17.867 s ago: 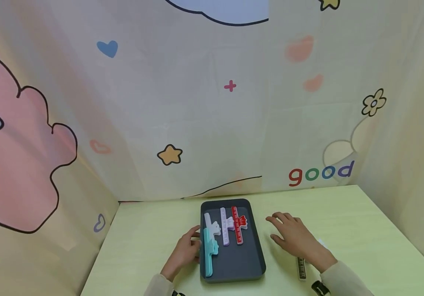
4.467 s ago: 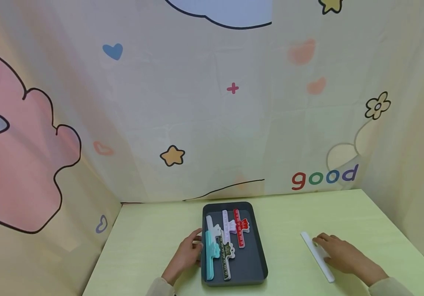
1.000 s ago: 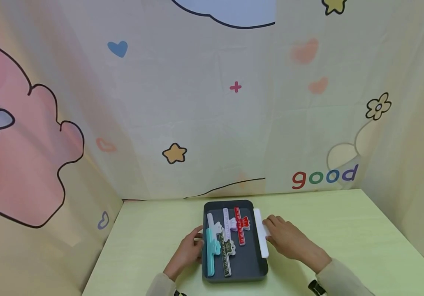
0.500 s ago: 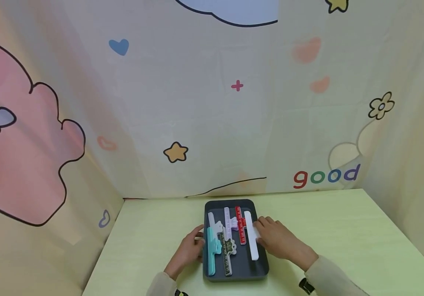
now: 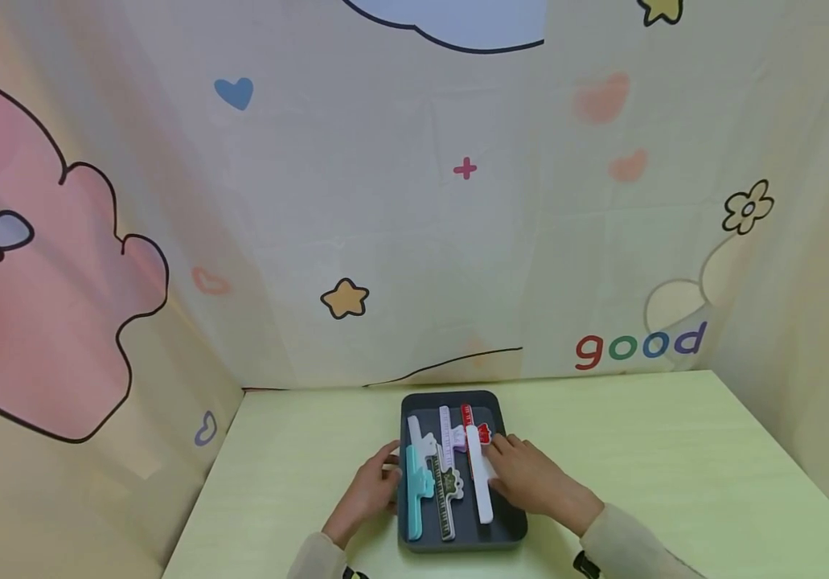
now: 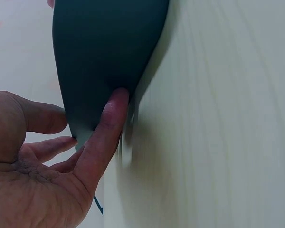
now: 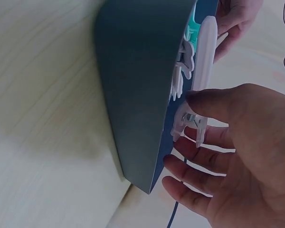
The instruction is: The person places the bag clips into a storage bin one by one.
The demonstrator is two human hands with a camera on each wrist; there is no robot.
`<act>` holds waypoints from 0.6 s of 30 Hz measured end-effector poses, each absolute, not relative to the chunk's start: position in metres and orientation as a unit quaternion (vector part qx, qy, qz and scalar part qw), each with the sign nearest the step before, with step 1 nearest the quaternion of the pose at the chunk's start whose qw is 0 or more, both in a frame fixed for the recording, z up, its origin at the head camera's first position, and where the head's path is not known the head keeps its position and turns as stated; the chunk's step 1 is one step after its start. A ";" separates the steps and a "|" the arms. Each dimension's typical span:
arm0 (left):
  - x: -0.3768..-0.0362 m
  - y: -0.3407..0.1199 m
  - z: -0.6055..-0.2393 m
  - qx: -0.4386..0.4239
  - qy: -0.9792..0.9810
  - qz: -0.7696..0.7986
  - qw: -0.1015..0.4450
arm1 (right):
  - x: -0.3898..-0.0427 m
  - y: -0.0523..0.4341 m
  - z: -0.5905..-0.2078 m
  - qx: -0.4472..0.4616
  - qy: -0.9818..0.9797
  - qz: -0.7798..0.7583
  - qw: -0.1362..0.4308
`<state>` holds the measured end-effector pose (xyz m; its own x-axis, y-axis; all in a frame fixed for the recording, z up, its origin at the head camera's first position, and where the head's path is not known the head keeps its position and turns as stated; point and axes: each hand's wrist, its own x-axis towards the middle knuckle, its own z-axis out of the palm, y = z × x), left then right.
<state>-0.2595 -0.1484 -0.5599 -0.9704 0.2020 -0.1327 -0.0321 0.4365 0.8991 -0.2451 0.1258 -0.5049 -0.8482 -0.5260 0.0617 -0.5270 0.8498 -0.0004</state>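
Observation:
In the head view my right hand (image 5: 540, 484) pinches a long white clip (image 5: 480, 476) over the dark grey tray (image 5: 468, 537). The right wrist view shows thumb and fingers on the clip's springed handle (image 7: 189, 118), with its bar above the rim. My left hand (image 5: 367, 492) is at the tray's left side; in the left wrist view one straight finger (image 6: 104, 128) touches the outer wall. Inside lie a teal clip (image 5: 414, 503), a pale clip (image 5: 415, 430), a dark-patterned clip (image 5: 443, 507), a lilac clip (image 5: 446, 426) and a red clip (image 5: 486, 434), partly hidden by the white one.
The tray stands on a pale green wood-grain table (image 5: 646, 450). A printed curtain (image 5: 414, 201) rises behind the table and on both sides.
Earlier the dark-patterned clip came into the tray. The white clip was on the table at the right; my right hand has carried it left over the tray. My left hand stays at the tray.

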 end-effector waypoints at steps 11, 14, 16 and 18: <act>-0.260 -0.150 -0.561 0.057 0.837 0.533 0.111 | -0.250 0.119 -0.508 0.288 -0.957 -0.006 0.024; -0.259 -0.150 -0.560 0.058 0.838 0.532 0.110 | -0.251 0.119 -0.509 0.296 -0.955 -0.005 0.028; -0.259 -0.150 -0.560 0.059 0.838 0.530 0.111 | -0.251 0.118 -0.511 0.300 -0.953 -0.005 0.030; -0.259 -0.150 -0.560 0.057 0.838 0.531 0.113 | -0.252 0.117 -0.513 0.303 -0.953 -0.004 0.030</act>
<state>-0.2587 -0.1496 -0.5601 -0.9681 0.2154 -0.1282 -0.0238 0.4301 0.9025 -0.2515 0.1173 -0.5133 -0.8146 -0.5774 0.0552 -0.5769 0.8164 0.0266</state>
